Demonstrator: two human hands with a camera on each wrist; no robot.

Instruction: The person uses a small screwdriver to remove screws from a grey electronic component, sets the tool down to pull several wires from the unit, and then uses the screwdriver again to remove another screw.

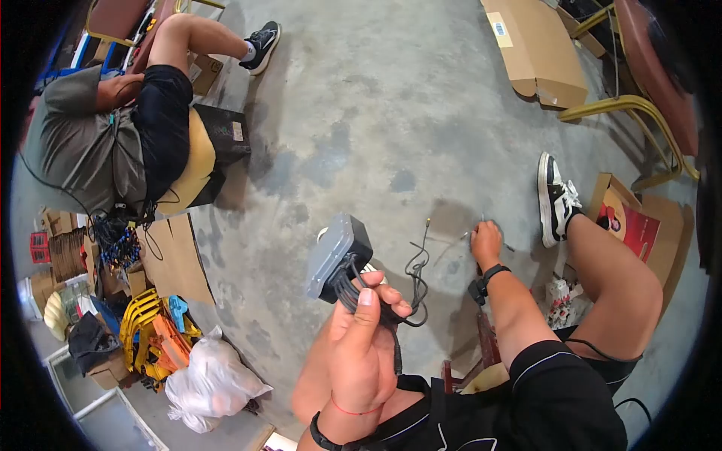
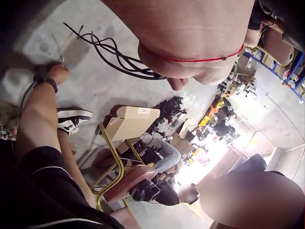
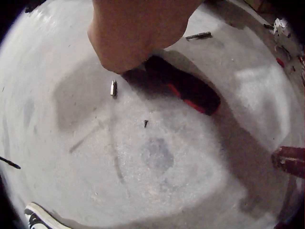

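Note:
My left hand (image 1: 362,346) grips a bundle of black cables (image 1: 347,292) below a grey box (image 1: 340,255) with a flat lid, holding it up off the floor. Loose cable ends (image 2: 107,47) hang beyond that hand in the left wrist view. Down at the floor, my right hand (image 1: 486,244) is curled over one end of a screwdriver (image 3: 183,86) with a black and red handle. The fingertips are hidden beneath the hand. A short metal bit (image 3: 113,88) and a small screw (image 3: 146,123) lie close by; another bit (image 3: 198,36) sits on the other side.
A seated person (image 1: 98,143) is at the upper left. Cardboard boxes (image 1: 538,49) and a gold-framed chair (image 1: 647,113) stand at the upper right. Yellow and orange items (image 1: 154,334) and a white bag (image 1: 214,379) lie lower left. A dark red stool leg (image 3: 290,161) is near the right hand.

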